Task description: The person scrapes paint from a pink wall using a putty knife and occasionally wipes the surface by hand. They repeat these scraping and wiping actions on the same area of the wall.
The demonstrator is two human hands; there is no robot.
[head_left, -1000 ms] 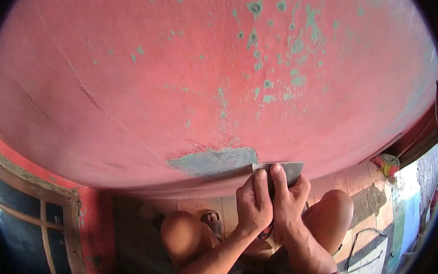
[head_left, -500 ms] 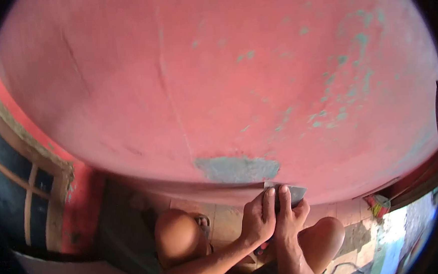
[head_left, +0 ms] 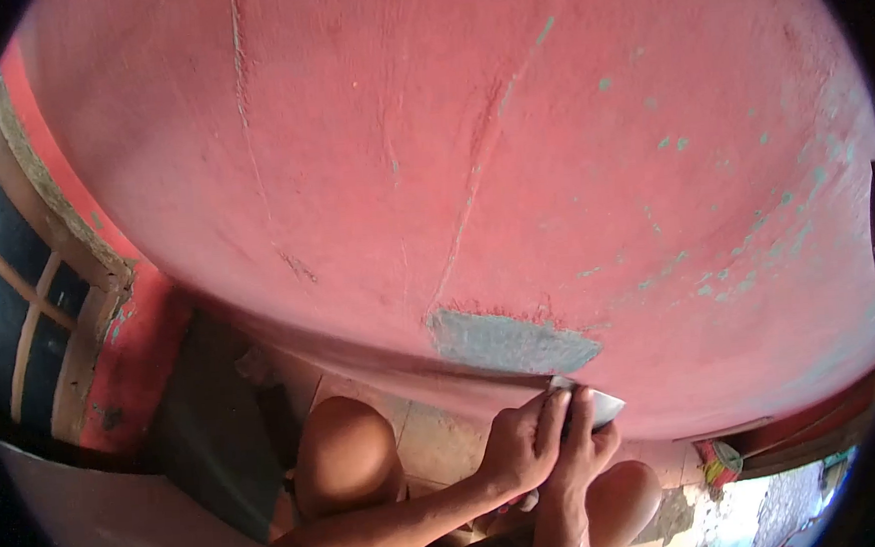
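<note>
My left hand [head_left: 519, 451] and my right hand [head_left: 576, 456] are pressed together around a scraper, both closed on it. Its broad metal blade [head_left: 607, 407] shows beyond the fingers, catching light. Most of the handle is hidden by my hands. The blade's upper edge is at the pink wall [head_left: 353, 198], just below a grey patch [head_left: 507, 339] where the paint is gone. Ragged paint lines the patch's top edge. Index fingers of both hands lie along the blade.
My bent knees [head_left: 348, 454] flank my arms above a tiled floor [head_left: 443, 444]. A framed window [head_left: 33, 298] is at the left. A bundle of coloured bristles [head_left: 718, 463] rests low on the right. Cracks and green specks mark the wall.
The view has shifted, so the patch and my hands sit slightly further right and lower. The scraper blade is turned and now looks brighter. Both hands stay on it.
</note>
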